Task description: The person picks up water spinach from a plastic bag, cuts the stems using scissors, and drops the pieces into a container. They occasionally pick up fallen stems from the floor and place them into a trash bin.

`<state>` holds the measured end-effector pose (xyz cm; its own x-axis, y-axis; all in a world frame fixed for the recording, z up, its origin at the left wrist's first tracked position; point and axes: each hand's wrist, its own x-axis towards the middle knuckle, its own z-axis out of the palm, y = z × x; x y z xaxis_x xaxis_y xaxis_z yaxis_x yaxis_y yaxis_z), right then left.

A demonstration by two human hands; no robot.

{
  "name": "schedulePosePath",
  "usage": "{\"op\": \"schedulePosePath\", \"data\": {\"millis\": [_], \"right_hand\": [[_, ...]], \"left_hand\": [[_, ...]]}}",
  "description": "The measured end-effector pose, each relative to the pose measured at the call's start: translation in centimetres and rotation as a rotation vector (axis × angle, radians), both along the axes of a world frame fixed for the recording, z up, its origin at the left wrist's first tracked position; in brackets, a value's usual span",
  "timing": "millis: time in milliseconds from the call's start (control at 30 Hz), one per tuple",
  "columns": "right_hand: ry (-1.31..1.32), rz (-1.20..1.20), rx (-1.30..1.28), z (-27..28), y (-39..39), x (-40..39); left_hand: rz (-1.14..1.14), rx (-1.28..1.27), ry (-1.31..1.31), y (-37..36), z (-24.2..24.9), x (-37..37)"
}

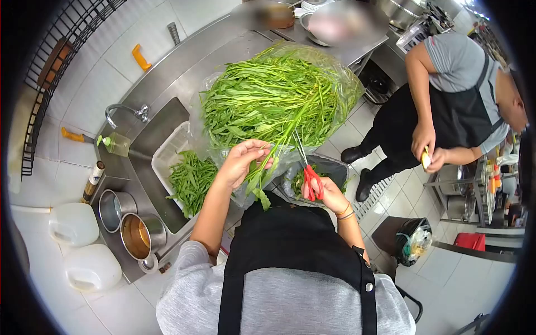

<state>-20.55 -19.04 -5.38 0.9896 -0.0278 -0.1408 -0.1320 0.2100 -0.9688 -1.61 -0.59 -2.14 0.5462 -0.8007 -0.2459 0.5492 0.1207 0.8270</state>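
Observation:
My left hand (242, 160) grips a small bunch of green stalks (267, 173) pulled from a big heap of leafy greens (273, 100) lying in a clear plastic bag on the steel counter. My right hand (326, 192) holds red-handled scissors (310, 177), blades pointing up at the stalks next to the left hand. Below the hands stands a dark bin (329, 167) with cut greens in it.
A white basket (164, 159) of cut greens sits in the sink (151, 139) to the left, by a tap (125, 110). Metal pots (134, 229) and white jugs (84, 245) stand lower left. Another person (452, 106) in an apron stands at right, holding something yellow.

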Motion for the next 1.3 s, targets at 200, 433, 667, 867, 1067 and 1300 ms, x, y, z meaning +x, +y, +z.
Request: {"op": "schedulePosePath", "data": {"millis": [200, 433, 667, 867, 1067, 1300], "right_hand": [[-0.011, 0.079, 0.01, 0.0, -0.4, 0.1], [0.051, 0.071, -0.016, -0.2, -0.4, 2.4], [0.113, 0.088, -0.174, 0.0, -0.4, 3.3], [0.111, 0.013, -0.133, 0.1, -0.1, 2.7], [0.161, 0.125, -0.286, 0.4, -3.7, 1.1], [0.217, 0.258, -0.484, 1.4, -8.4, 0.2]], "left_hand": [[-0.023, 0.04, -0.063, -0.3, 0.0, 0.0], [0.033, 0.239, -0.395, -1.1, -0.2, -1.4], [0.045, 0.22, -0.39, -1.8, -1.3, -2.6], [0.104, 0.203, -0.362, -1.9, -2.1, -3.0], [0.003, 0.216, -0.118, -4.0, -4.1, -5.5], [0.03, 0.222, -0.141, -8.9, -7.3, -9.6]]}}
